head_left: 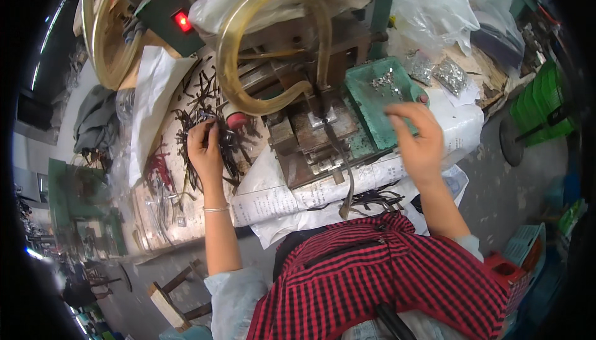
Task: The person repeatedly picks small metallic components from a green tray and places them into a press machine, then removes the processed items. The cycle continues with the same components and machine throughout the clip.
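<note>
My left hand (205, 150) is over a tangled pile of dark straps (233, 157) left of the small press (304, 132). Its fingers are bent together, and whatever they hold blends into the pile. My right hand (422, 141) hangs over the near right part of the green tray (366, 107), thumb and forefinger curved toward each other; anything between the tips is too small to make out. Small shiny metal pieces (386, 80) lie in the tray's far part. One dark strap (340, 147) runs from the press's middle down toward my lap, untouched by either hand.
A thick yellowish hose (226, 60) loops above the press. Bags of metal pieces (450, 76) lie beyond the tray. White printed sheeting (273, 206) covers the bench's front edge, with more dark straps (379, 200) on it. Green baskets (543, 107) stand at the right.
</note>
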A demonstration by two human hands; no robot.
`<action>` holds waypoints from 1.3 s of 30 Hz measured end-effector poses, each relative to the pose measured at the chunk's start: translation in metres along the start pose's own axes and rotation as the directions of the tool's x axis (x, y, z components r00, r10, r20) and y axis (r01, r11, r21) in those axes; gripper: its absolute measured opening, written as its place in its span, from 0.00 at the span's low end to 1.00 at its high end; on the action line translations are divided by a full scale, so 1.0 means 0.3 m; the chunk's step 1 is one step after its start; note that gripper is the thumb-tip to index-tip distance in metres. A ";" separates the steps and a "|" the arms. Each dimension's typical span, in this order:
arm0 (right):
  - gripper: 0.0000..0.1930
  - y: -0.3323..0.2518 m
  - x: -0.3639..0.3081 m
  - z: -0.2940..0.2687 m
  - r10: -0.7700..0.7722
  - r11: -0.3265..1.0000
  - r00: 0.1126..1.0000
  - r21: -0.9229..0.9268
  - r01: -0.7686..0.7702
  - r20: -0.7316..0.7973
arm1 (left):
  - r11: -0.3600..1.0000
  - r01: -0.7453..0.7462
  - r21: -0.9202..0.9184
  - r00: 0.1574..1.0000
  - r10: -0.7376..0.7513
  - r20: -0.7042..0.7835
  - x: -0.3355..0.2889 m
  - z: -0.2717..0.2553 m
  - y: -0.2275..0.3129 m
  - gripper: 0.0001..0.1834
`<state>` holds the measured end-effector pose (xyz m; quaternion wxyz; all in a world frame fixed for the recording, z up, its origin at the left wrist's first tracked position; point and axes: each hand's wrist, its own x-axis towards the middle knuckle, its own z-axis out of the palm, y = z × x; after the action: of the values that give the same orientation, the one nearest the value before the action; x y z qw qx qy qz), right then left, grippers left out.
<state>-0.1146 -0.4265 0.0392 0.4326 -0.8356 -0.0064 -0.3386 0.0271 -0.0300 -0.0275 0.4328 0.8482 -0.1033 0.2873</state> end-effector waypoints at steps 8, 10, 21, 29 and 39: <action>0.16 -0.105 0.092 0.241 0.144 0.893 0.989 0.427 -0.139 0.021 | 0.808 0.349 -0.475 0.934 -0.341 0.105 -0.162 0.095 0.149 0.10; 0.19 -0.097 0.050 0.257 0.220 0.827 0.975 0.522 -0.208 0.040 | 0.834 0.225 -0.504 0.972 -0.228 0.057 -0.163 0.085 0.272 0.09; 0.31 -0.269 0.050 0.125 0.180 0.656 0.930 0.665 -0.357 0.321 | 0.775 -0.622 -0.109 0.769 0.632 0.102 -0.182 0.059 0.708 0.17; 0.26 0.163 0.152 0.055 0.284 0.906 0.957 0.343 -0.250 -0.052 | 0.699 -0.711 -0.078 0.692 0.715 0.102 -0.172 0.162 0.723 0.15; 0.12 0.264 -0.028 0.012 0.171 0.863 0.979 -0.495 -0.095 0.111 | 0.713 -0.693 -0.108 0.706 0.701 0.101 -0.181 0.170 0.707 0.16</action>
<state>-0.0950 -0.4709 -0.0239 0.2286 -0.9391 0.1041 -0.2345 -0.0865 -0.2027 0.0609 0.3102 0.7500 -0.4537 0.3680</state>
